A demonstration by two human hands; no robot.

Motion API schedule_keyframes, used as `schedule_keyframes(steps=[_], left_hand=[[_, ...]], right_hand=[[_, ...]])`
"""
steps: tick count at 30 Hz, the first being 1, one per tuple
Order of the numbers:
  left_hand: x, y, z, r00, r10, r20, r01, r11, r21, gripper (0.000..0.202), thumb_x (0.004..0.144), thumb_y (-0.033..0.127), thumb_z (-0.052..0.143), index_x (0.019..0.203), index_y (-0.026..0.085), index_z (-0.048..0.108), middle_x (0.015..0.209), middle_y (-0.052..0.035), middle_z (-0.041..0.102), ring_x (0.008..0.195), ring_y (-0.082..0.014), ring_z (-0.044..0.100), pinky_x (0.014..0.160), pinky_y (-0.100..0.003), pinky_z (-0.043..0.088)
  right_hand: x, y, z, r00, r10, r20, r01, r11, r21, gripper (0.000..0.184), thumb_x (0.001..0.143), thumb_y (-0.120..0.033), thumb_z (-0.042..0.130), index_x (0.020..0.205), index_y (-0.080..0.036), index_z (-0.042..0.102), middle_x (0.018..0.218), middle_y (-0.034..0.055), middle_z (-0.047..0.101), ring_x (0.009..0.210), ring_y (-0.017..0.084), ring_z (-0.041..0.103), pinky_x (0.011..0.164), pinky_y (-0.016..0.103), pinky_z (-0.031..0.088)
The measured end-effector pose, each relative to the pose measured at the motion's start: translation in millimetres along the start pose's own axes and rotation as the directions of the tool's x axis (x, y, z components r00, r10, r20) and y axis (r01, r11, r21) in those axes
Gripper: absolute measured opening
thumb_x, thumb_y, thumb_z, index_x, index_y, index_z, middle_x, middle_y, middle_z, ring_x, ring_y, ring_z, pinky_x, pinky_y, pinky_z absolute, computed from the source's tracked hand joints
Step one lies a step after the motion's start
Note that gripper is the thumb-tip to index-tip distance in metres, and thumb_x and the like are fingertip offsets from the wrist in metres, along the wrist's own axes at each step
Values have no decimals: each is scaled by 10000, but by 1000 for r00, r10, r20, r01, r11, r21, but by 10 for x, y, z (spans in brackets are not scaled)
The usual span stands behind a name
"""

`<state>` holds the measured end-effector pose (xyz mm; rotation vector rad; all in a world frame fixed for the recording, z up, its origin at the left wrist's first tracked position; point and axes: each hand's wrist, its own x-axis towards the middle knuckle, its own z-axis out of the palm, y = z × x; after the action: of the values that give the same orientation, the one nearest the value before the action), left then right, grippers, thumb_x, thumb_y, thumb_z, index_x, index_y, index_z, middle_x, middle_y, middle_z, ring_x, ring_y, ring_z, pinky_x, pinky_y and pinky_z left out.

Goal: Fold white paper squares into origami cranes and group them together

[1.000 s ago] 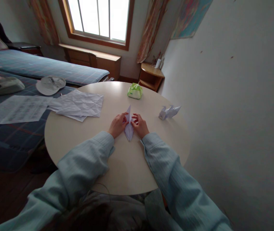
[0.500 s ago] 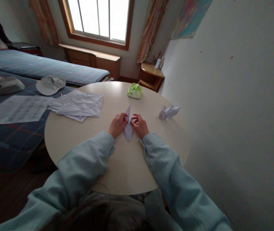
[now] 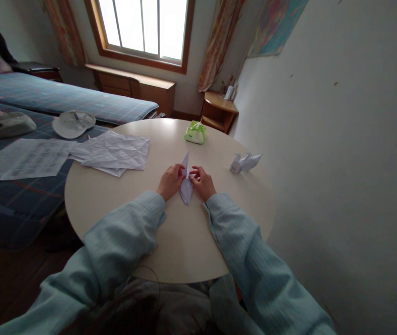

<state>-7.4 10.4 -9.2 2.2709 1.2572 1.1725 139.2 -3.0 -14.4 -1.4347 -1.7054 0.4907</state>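
Observation:
A folded white paper, long and pointed at both ends, is between my hands over the round table. My left hand pinches its left edge near the middle, thumb and fingers closed on it. From the other side my right hand grips the right edge, with its fingers bent. The fingers hide the middle of the paper; its narrow tip points away from me and its lower point faces me. To the right stand folded paper figures, out of reach of my fingers.
A green tissue pack sits toward the table's far side. Creased white sheets lie at the left edge, beside printed sheets that reach onto the bed. A white cap rests on the bed. The wall is close on the right.

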Motion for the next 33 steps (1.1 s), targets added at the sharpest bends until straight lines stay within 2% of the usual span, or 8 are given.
schedule_keyframes(steps=[20, 33], left_hand=[[-6, 6, 6, 1000, -15, -4, 15, 1000, 2, 203, 720, 140, 504, 921, 155, 489, 723, -22, 534, 736, -154, 496, 704, -278, 406], [-3, 13, -6, 1000, -11, -6, 11, 1000, -15, 207, 718, 139, 508, 922, 160, 484, 719, -14, 530, 725, -147, 497, 704, -277, 405]], right_hand=[[-15, -34, 1, 1000, 14, 2, -14, 1000, 9, 318, 708, -169, 519, 1023, -196, 479, 919, 45, 648, 637, 99, 578, 627, 254, 491], [-7, -40, -3, 1000, 5, 0, -5, 1000, 3, 307, 707, -177, 519, 1012, -186, 480, 878, 37, 636, 615, 89, 563, 603, 237, 483]])
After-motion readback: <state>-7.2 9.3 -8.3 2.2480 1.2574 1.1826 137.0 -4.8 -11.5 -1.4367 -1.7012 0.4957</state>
